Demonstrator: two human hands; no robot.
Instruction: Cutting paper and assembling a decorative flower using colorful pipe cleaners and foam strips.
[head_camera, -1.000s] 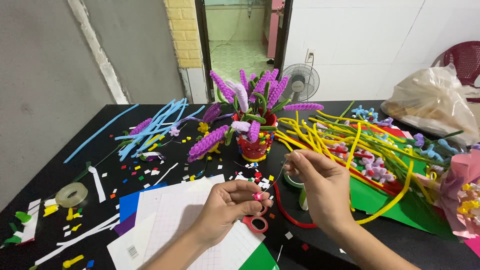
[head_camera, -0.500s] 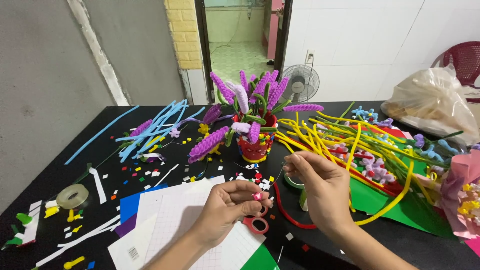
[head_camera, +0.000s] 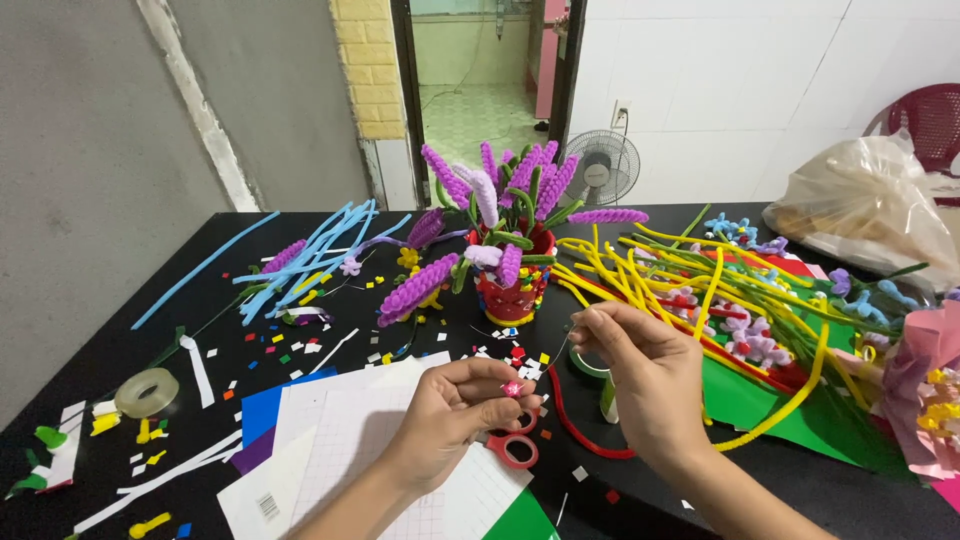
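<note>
My left hand (head_camera: 455, 410) is curled in front of me with the fingertips pinched narrow around a tiny pink flower-shaped piece (head_camera: 512, 388), which sits just above the red-handled scissors (head_camera: 515, 447) lying on the black table (head_camera: 120, 340). My right hand (head_camera: 640, 385) is raised beside it, thumb and forefinger closed tight on something very fine; a thin thread or wire seems to run down from that pinch toward the pink piece, but it is too slight for me to tell for certain. Under my left wrist lie white gridded paper sheets (head_camera: 350, 440), with blue sheets (head_camera: 262, 410) peeking out beneath them. Just behind my right hand is a roll of green tape (head_camera: 590, 366), and a red pipe cleaner (head_camera: 575, 430) curves across the table below it. Farther back stands a red pot of purple pipe-cleaner lavender (head_camera: 512, 235), near the middle of the table. To my right a loose heap of yellow pipe cleaners (head_camera: 700, 275) spreads over green paper (head_camera: 770, 400). To my left are light blue pipe cleaners (head_camera: 310, 250), a roll of clear tape (head_camera: 147, 391), and small paper scraps scattered about. A filled plastic bag (head_camera: 865, 205) sits at the far right corner.
</note>
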